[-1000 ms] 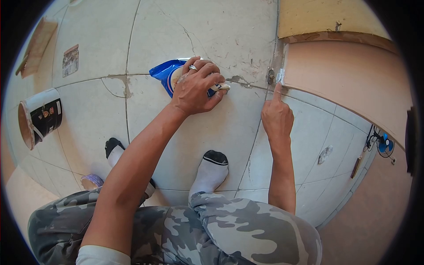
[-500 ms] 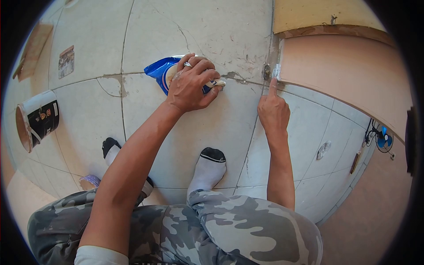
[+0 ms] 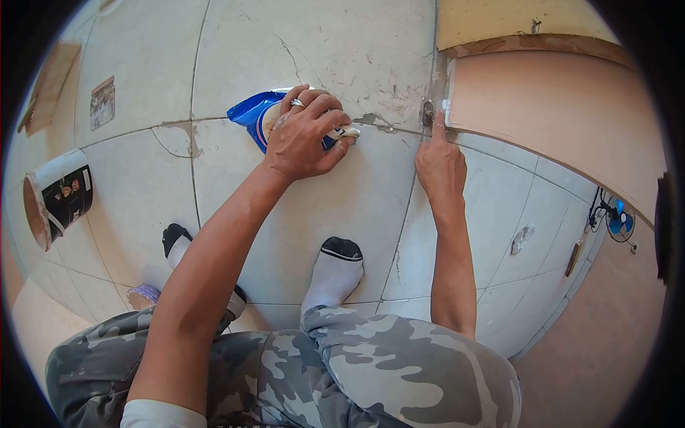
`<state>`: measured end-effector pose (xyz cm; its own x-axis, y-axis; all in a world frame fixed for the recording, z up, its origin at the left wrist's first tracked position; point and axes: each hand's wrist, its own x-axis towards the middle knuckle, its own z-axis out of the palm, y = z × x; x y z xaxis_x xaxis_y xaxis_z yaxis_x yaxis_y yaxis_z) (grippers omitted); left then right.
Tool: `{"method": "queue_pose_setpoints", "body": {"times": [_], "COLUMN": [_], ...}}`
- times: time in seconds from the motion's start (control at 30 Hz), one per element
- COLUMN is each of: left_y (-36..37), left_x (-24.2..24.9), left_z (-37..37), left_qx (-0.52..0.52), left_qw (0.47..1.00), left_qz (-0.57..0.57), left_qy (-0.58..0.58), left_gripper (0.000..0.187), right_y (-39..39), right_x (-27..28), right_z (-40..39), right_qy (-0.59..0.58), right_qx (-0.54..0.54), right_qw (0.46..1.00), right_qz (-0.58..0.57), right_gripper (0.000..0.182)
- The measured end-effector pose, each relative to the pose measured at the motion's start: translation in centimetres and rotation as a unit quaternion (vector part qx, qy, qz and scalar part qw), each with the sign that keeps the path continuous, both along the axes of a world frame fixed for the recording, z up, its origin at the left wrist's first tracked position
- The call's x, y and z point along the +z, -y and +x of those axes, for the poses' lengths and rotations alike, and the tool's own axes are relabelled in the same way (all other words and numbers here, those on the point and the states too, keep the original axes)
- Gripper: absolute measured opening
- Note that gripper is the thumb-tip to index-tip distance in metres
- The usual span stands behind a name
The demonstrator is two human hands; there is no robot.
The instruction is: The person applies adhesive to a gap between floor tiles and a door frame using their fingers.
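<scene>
My left hand (image 3: 303, 139), a ring on one finger, is wrapped over a blue plastic pouch (image 3: 246, 114) on the tiled floor. A pale end of the pouch (image 3: 349, 133) pokes out by the thumb; the palm hides much of the rest. My right hand (image 3: 440, 165) holds nothing. Its index finger is stretched out and the others are curled. That fingertip touches the low edge of a peach-coloured panel (image 3: 514, 100), beside a dab of white paste (image 3: 447, 105). Close to the finger, a small dark metal piece (image 3: 427, 113) sits in the floor.
A black-and-white bucket (image 3: 68, 192) lies tipped at the left. A roll of purple patterned tape (image 3: 145, 295) is near my foot. Wooden boards (image 3: 53, 89) stand at far left. A small blue fan (image 3: 619, 222) with cables is at right. Cracks run across the tiles.
My right index fingertip has moved slightly up along the panel's edge, and less white paste shows there. My left hand stays on the blue pouch.
</scene>
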<state>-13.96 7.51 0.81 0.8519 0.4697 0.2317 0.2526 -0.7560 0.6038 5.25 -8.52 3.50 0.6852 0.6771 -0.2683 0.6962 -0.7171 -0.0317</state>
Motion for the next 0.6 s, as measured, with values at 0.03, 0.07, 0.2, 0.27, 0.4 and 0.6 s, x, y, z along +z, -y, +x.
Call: {"method": "queue_pose_setpoints", "body": {"times": [0.03,0.07,0.2,0.27,0.4,0.6], "left_y": [0.0,0.0,0.0,0.0,0.0,0.0], "left_x": [0.0,0.0,0.0,0.0,0.1,0.0], "left_z": [0.0,0.0,0.0,0.0,0.0,0.0], "left_qx": [0.0,0.001,0.0,0.0,-0.003,-0.002], "left_qw": [1.0,1.0,1.0,1.0,1.0,1.0], "left_qz": [-0.001,-0.002,-0.001,0.002,0.005,0.001], "left_qy": [-0.001,-0.001,-0.007,-0.003,-0.009,0.005], "left_gripper": [0.021,0.021,0.021,0.021,0.022,0.021], "right_y": [0.4,0.9,2.6,3.0,2.1,2.7], "right_x": [0.0,0.0,0.6,0.7,0.9,-0.2], "right_z": [-0.3,-0.6,-1.7,-1.7,-1.2,-0.8], "right_qy": [0.001,0.0,-0.001,-0.002,0.003,0.026], "right_qx": [0.002,0.002,-0.006,-0.009,-0.004,0.021], "right_qw": [1.0,1.0,1.0,1.0,1.0,0.999], "right_qz": [0.005,0.005,0.005,0.013,0.021,0.023], "right_gripper": [0.061,0.061,0.06,0.06,0.059,0.06]}}
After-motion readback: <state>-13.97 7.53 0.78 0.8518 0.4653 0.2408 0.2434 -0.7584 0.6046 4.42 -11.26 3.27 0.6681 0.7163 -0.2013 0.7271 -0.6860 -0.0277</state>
